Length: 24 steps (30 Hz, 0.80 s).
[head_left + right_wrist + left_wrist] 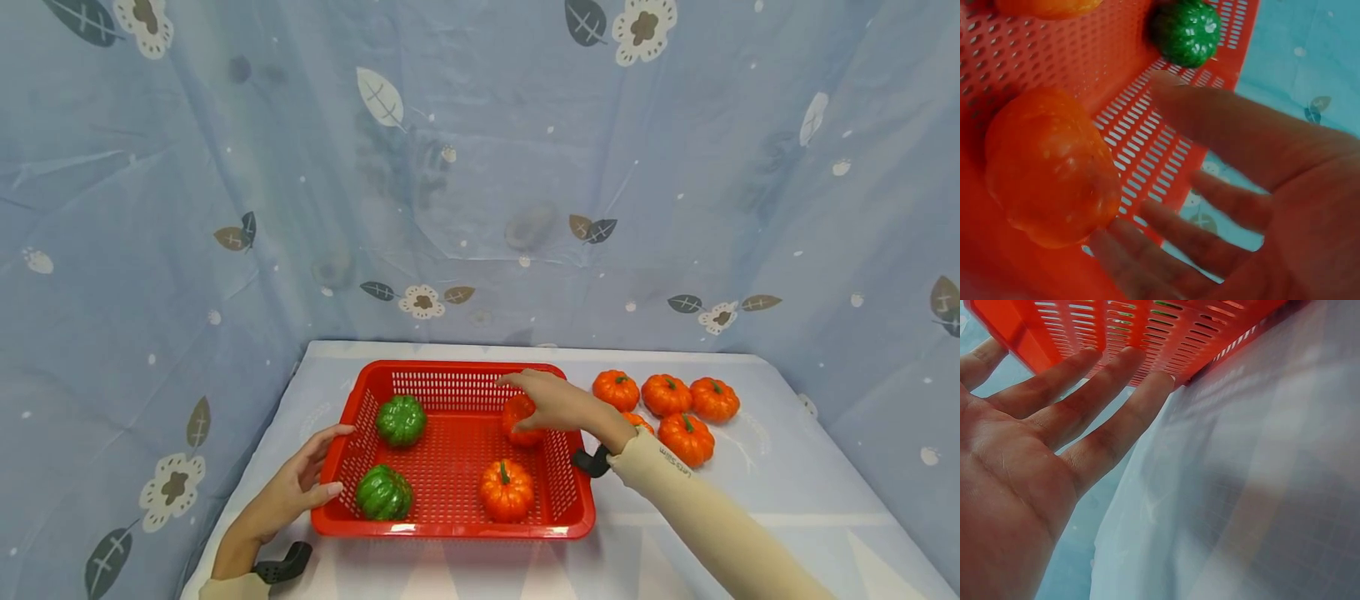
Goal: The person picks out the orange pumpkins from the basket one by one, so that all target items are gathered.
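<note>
A red plastic basket (pixel 453 530) stands on the table, holding two green pumpkins (pixel 401 421) on its left and two orange pumpkins on its right. My right hand (pixel 558 402) reaches over the basket's right side, above the back orange pumpkin (pixel 517 421), and partly covers it. In the right wrist view the fingers are spread and relaxed, with that orange pumpkin (pixel 1054 169) just off the fingertips. The other orange pumpkin (pixel 507 492) sits nearer the front. At the basket's left wall, my left hand (pixel 292 479) has its fingers extended, their tips right at the slotted side (pixel 1166 347).
To the right of the basket, several more orange pumpkins (pixel 687 440) lie grouped on the pale tablecloth (pixel 750 483). One of them is partly hidden behind my right wrist. A blue patterned curtain (pixel 480 167) hangs behind and around the table.
</note>
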Each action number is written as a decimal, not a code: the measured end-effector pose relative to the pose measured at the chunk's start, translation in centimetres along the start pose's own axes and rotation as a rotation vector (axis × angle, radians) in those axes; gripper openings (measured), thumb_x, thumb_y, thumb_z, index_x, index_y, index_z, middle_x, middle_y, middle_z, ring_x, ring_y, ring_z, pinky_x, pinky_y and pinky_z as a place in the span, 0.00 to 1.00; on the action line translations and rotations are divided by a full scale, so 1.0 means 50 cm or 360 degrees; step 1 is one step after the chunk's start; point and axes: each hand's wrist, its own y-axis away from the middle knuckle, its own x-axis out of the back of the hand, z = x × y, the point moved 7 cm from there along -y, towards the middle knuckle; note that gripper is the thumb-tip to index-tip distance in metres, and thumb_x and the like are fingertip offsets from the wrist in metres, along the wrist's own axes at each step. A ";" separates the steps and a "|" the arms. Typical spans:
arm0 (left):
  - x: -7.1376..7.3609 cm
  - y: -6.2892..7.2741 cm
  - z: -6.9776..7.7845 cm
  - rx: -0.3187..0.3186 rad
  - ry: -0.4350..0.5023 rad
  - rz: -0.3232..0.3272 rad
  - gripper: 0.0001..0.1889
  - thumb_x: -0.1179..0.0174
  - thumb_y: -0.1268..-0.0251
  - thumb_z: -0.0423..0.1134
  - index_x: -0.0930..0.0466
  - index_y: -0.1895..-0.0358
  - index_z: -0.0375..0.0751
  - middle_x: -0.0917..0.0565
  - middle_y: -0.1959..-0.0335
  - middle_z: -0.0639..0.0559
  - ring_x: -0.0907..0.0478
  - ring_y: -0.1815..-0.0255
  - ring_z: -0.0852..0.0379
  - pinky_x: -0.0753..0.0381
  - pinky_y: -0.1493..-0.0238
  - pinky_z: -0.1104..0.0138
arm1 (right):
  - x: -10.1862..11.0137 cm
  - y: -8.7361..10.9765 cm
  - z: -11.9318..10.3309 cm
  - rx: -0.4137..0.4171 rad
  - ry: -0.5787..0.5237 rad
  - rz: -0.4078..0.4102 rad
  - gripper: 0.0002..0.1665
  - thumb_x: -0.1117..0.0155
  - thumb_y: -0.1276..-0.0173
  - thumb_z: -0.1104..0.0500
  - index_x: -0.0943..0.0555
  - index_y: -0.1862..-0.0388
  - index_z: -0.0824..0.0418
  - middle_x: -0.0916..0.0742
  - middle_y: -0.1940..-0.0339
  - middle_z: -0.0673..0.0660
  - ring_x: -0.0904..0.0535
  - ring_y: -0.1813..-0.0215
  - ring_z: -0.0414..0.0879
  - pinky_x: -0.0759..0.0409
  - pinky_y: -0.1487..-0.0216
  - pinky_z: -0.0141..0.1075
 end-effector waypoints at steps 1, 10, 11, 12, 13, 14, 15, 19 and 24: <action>0.000 0.000 0.000 0.0000 0.0001 0.0001 0.38 0.35 0.34 0.35 0.40 0.22 0.46 0.36 0.25 0.33 0.28 0.33 0.37 0.16 0.44 0.58 | -0.005 -0.004 0.002 -0.0038 0.0016 -0.0023 0.44 0.20 0.39 0.57 0.28 0.26 0.63 0.21 0.31 0.62 0.29 0.29 0.58 0.27 0.30 0.54; 0.000 -0.004 -0.002 -0.0024 0.0001 -0.0014 0.37 0.35 0.34 0.34 0.39 0.23 0.46 0.36 0.26 0.33 0.28 0.34 0.38 0.16 0.44 0.58 | -0.039 -0.023 0.004 -0.0137 0.0207 -0.0213 0.35 0.15 0.51 0.66 0.17 0.41 0.62 0.17 0.38 0.58 0.26 0.34 0.57 0.25 0.32 0.50; 0.000 -0.004 -0.002 -0.0024 0.0000 -0.0014 0.37 0.35 0.34 0.34 0.39 0.23 0.46 0.36 0.26 0.33 0.28 0.34 0.38 0.16 0.44 0.59 | -0.041 -0.026 0.004 -0.0125 0.0241 -0.0232 0.35 0.15 0.51 0.67 0.16 0.42 0.62 0.17 0.38 0.58 0.26 0.33 0.57 0.26 0.32 0.50; 0.001 -0.005 -0.002 -0.0025 0.0004 -0.0013 0.37 0.35 0.34 0.33 0.39 0.23 0.46 0.35 0.26 0.33 0.28 0.34 0.37 0.16 0.44 0.59 | -0.043 -0.028 0.004 -0.0122 0.0264 -0.0249 0.35 0.15 0.52 0.68 0.16 0.42 0.61 0.17 0.38 0.58 0.27 0.32 0.58 0.26 0.31 0.51; 0.001 -0.005 -0.001 -0.0025 0.0003 -0.0010 0.37 0.35 0.34 0.33 0.39 0.23 0.46 0.35 0.26 0.33 0.29 0.33 0.36 0.16 0.44 0.59 | -0.044 -0.031 0.003 -0.0120 0.0295 -0.0264 0.35 0.15 0.52 0.68 0.15 0.42 0.61 0.17 0.38 0.58 0.27 0.31 0.58 0.27 0.30 0.52; 0.001 -0.005 -0.002 -0.0023 0.0005 -0.0007 0.37 0.35 0.34 0.33 0.39 0.23 0.47 0.35 0.26 0.33 0.29 0.33 0.36 0.16 0.44 0.60 | -0.046 -0.034 0.004 -0.0125 0.0325 -0.0282 0.36 0.15 0.51 0.68 0.15 0.41 0.60 0.17 0.38 0.58 0.28 0.31 0.58 0.28 0.29 0.52; 0.001 -0.005 -0.001 -0.0022 0.0009 -0.0006 0.37 0.35 0.34 0.33 0.39 0.23 0.46 0.35 0.26 0.33 0.29 0.33 0.35 0.16 0.44 0.60 | -0.047 -0.037 0.004 -0.0127 0.0346 -0.0298 0.36 0.15 0.51 0.69 0.15 0.40 0.59 0.17 0.38 0.57 0.28 0.31 0.57 0.30 0.28 0.51; 0.002 -0.003 0.000 -0.0021 0.0003 -0.0007 0.37 0.35 0.34 0.33 0.39 0.23 0.45 0.35 0.26 0.32 0.28 0.33 0.37 0.16 0.44 0.59 | -0.049 -0.045 0.005 -0.0155 0.0375 -0.0301 0.32 0.17 0.46 0.64 0.15 0.40 0.58 0.14 0.44 0.54 0.25 0.37 0.53 0.31 0.30 0.49; 0.002 -0.001 0.001 -0.0017 0.0003 -0.0001 0.38 0.34 0.35 0.34 0.40 0.23 0.45 0.36 0.25 0.33 0.28 0.33 0.41 0.16 0.44 0.58 | -0.045 -0.057 0.009 -0.0219 0.0202 -0.0200 0.31 0.22 0.37 0.47 0.17 0.40 0.61 0.13 0.55 0.52 0.22 0.49 0.50 0.23 0.41 0.46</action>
